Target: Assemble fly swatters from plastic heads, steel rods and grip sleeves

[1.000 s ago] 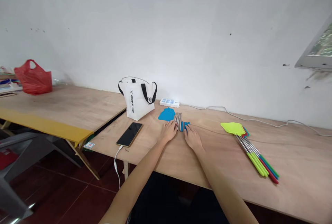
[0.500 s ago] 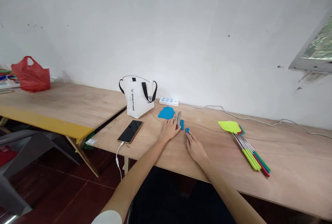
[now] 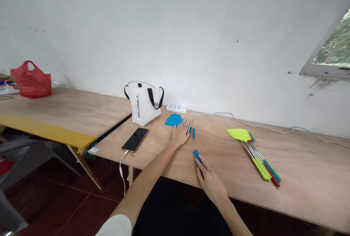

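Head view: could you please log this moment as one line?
left grip: at metal rods | right grip: touching blue handles | swatters: lying at right

Blue tubes (image 3: 194, 133) in two groups; metal rods (image 3: 189, 126) fanned, count unclear; flat blue pieces (image 3: 173, 119) overlapping beside rods.

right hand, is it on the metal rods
No, the right hand rests on blue tubes, while the left hand is at the metal rods.

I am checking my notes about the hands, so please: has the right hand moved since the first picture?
Yes. Judged against the power strip, the right hand has moved away from it, toward the near edge of the table.
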The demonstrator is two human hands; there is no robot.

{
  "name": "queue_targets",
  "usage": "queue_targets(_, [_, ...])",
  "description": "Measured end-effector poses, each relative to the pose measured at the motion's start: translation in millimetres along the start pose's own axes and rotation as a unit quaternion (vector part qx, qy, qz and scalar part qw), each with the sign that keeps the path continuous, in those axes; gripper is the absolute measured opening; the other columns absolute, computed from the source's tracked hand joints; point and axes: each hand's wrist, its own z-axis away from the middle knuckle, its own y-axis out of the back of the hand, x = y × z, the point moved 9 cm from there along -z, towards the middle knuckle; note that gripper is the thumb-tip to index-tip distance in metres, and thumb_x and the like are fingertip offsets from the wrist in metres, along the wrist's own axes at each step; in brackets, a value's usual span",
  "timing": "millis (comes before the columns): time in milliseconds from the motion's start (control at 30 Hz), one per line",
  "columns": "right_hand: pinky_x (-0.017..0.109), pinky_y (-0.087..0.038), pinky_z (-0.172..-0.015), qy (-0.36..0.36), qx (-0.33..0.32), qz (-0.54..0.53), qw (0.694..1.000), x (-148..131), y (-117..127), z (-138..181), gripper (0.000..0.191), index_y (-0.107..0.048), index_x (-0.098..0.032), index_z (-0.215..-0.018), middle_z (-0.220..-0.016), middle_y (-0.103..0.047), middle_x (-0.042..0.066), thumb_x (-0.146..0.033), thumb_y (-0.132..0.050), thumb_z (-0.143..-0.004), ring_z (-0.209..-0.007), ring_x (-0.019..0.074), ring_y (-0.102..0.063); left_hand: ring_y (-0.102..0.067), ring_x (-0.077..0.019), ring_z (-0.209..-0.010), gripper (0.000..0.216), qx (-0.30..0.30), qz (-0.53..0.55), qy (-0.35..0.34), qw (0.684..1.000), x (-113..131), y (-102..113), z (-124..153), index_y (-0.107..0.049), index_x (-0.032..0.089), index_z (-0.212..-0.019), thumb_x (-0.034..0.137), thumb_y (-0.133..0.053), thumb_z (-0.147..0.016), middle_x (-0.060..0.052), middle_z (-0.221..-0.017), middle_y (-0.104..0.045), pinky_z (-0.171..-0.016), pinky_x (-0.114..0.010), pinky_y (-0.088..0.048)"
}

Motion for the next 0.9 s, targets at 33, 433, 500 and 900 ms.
queue_targets(33, [0.042,-0.051,-0.111,-0.001,0.0,0.0,1.0,0.2,-0.3,-0.4,0.049,-0.048,-0.031,-0.151,-0.158,-0.046,0.002,-0.032,-0.036,-0.103,-0.142,0.0229,-0.049,-0.044,-0.0345,-0.137,0.031,-0.003,-0.001,-0.006,1.0,2.1,0.8,-0.2,-0.063,0.022,-0.121,0.033,-0.048,-0.096,-0.015,-0.142,-0.056,-0.118,-0.056,-0.025])
queue_targets(433, [0.042,-0.047,-0.114,-0.013,0.008,-0.026,1.0,14.2,2.0,-0.3,0.051,-0.048,-0.026,-0.151,-0.157,-0.048,0.006,-0.033,-0.035,-0.103,-0.141,0.0225,-0.05,-0.043,-0.0417,-0.135,0.034,-0.04,0.004,-0.023,0.999,37.8,27.7,58.4,-0.07,0.015,-0.116,0.03,-0.052,-0.091,-0.022,-0.138,-0.058,-0.116,-0.059,-0.023])
queue_targets(500, [0.041,-0.047,-0.115,-0.016,0.025,-0.016,0.999,20.5,1.7,-4.5,0.052,-0.047,-0.024,-0.152,-0.156,-0.049,0.007,-0.032,-0.036,-0.102,-0.141,0.0224,-0.05,-0.049,-0.042,-0.127,0.033,-0.048,-0.008,-0.024,0.999,46.2,35.6,83.6,-0.073,0.016,-0.11,0.034,-0.051,-0.094,-0.022,-0.124,-0.066,-0.113,-0.061,-0.027])
queue_targets(900, [0.043,-0.052,-0.107,0.044,0.045,0.052,0.997,25.1,0.4,-41.3,0.052,-0.062,-0.019,-0.138,-0.132,-0.069,0.01,-0.009,-0.038,-0.094,-0.12,0.0243,-0.065,-0.063,-0.0288,-0.103,0.042,-0.088,-0.001,-0.1,0.991,76.3,65.7,163.0,-0.069,0.017,-0.104,0.032,-0.029,-0.108,-0.012,-0.104,-0.07,-0.095,-0.047,-0.045])
